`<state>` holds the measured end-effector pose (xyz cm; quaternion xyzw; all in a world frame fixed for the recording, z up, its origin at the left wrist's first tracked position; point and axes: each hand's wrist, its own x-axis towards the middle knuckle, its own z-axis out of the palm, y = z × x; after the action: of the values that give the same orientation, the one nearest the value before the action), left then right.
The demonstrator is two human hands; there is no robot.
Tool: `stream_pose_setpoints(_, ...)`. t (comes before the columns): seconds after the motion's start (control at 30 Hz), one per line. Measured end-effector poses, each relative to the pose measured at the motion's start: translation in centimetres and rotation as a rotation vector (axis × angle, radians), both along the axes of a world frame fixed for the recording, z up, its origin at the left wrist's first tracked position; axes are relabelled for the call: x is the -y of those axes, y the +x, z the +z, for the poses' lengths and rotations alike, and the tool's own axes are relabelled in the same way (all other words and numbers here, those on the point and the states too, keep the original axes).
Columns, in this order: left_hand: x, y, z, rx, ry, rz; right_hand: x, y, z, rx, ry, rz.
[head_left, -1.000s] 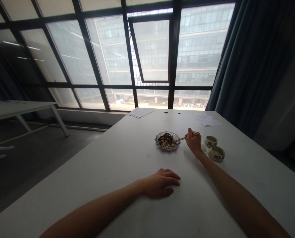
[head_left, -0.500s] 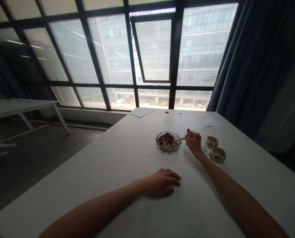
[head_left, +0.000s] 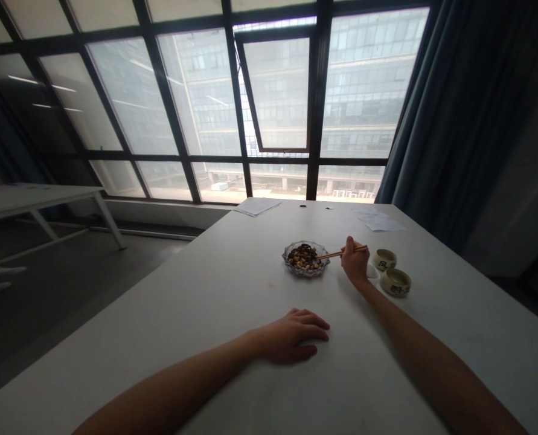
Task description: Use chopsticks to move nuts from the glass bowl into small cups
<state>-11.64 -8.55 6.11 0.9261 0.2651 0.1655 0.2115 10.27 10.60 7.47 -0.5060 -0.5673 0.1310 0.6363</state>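
The hands were well apart: the right hand (head_left: 354, 263) pinched slim wooden chopsticks (head_left: 341, 252) over a round cut-glass dish (head_left: 305, 273) of brown nuts (head_left: 303, 257), while the left hand (head_left: 291, 336) lay open on the white desk (head_left: 205, 290).

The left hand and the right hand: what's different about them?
The right hand grips thin wooden chopsticks, but the left hand holds nothing. The right hand stands up beside a clear glass dish of nuts; the left hand lies flat on the white table. Both hands are bare.

Glass bowl (head_left: 305, 260), ceramic cups (head_left: 395, 282) flanking right hand (head_left: 355, 263)
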Motion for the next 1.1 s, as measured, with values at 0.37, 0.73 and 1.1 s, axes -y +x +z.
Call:
stream_pose_setpoints(0.37, 0.0, 0.1, 0.0, -0.001, -0.009, 0.000, 1.3, 0.9, 3.2, -0.053, -0.003, 0.080)
stream_pose_setpoints(0.73, 0.0, 0.0, -0.1, -0.015, -0.004, 0.003, 2.2, 1.4, 5.4, 0.149, -0.235, 0.618)
stream_pose_setpoints(1.1, -0.1, -0.1, -0.2, 0.009, -0.014, -0.003, 2.3, 1.3, 6.6, -0.141, -0.244, 0.629)
